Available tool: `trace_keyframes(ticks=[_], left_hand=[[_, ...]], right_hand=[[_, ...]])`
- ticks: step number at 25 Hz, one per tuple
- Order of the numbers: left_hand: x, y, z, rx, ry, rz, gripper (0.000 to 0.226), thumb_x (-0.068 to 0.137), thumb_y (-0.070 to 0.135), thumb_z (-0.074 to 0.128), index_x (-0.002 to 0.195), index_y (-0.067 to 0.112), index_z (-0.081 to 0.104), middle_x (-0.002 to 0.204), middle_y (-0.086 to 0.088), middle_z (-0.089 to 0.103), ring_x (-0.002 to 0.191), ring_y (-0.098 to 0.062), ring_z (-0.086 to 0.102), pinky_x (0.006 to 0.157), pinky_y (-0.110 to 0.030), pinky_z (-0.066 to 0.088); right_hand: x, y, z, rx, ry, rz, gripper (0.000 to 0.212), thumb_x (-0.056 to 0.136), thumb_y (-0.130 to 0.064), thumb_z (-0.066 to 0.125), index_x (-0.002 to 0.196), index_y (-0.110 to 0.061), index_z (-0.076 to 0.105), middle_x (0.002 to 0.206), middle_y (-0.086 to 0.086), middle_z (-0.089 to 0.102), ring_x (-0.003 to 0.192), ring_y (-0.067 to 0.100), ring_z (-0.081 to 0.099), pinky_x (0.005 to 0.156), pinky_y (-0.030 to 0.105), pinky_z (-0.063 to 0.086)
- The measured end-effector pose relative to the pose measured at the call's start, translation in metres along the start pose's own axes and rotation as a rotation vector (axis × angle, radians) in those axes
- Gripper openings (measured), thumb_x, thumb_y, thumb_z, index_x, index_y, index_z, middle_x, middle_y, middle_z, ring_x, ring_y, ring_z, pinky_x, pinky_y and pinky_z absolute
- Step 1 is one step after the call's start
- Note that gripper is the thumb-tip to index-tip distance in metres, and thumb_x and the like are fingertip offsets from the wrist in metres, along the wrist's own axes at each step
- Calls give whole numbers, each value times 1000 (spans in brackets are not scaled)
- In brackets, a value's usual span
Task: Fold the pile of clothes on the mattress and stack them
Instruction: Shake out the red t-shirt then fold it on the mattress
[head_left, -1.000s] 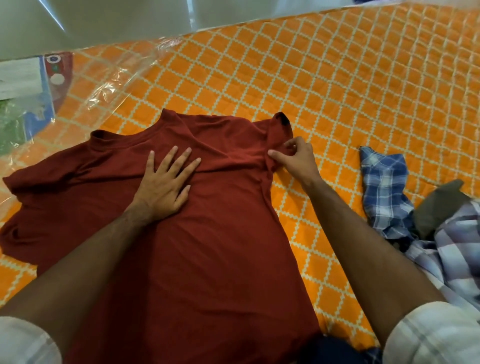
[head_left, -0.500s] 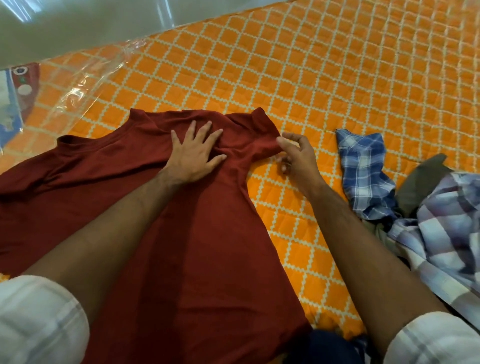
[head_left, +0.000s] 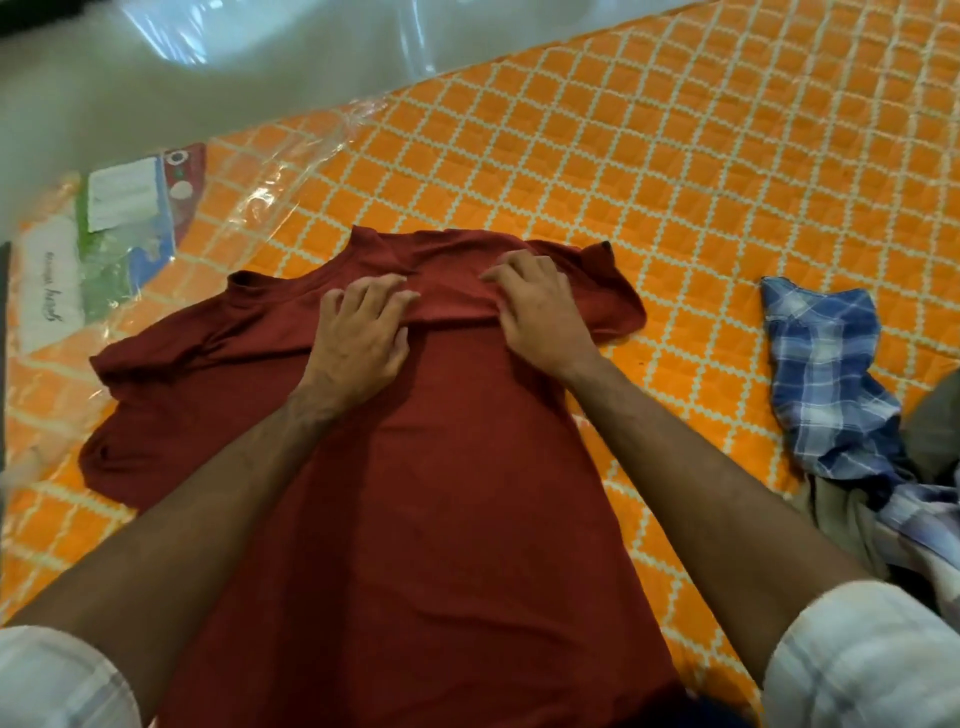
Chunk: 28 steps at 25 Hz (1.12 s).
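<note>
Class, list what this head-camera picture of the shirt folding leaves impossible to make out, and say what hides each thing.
1. Hem of the red T-shirt: cut off by the bottom edge, head view.
2. Shirt under the left hand and right hand: covered, so any pinch is unclear.
3. Pile of checked clothes: cut by the right edge.
4. Label print: blurred under glaring plastic wrap.

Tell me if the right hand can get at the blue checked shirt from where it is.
Probably yes: the right hand rests on the red T-shirt, and only bare mattress lies between it and the blue checked shirt.
</note>
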<state>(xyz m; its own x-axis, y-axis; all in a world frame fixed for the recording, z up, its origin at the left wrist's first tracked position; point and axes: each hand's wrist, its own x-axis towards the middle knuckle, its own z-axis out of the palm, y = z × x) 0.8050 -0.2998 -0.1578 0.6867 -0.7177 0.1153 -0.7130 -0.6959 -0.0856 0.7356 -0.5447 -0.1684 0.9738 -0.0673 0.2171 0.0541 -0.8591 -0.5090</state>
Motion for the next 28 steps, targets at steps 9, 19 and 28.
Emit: trace_keyframes(ticks=[9,19,28], left_hand=[[-105,-117,-2,37,-147,-311,60,96,45,36,148,15,40,158,-8,34,148,-30,28,114,-63,20],[-185,-231,-10,-869,72,-1109,75,76,60,77,135,18,55,129,-9,57,118,-24,58,104,-44,48],[-196,-229,-25,-250,29,-682,30,85,43,67,107,23,66,107,-1,57,104,-26,55,82,-43,37]], right_hand=[[78,-21,55,-235,-306,295,66,105,-52,36,160,-19,22,169,14,2,155,40,-5,118,63,-10],[102,-165,121,-75,-370,-243,58,91,-16,53,148,-20,45,154,4,42,141,31,35,114,53,31],[140,-295,159,-193,-464,-389,43,83,-47,48,119,-34,67,148,-1,45,141,27,29,116,55,11]])
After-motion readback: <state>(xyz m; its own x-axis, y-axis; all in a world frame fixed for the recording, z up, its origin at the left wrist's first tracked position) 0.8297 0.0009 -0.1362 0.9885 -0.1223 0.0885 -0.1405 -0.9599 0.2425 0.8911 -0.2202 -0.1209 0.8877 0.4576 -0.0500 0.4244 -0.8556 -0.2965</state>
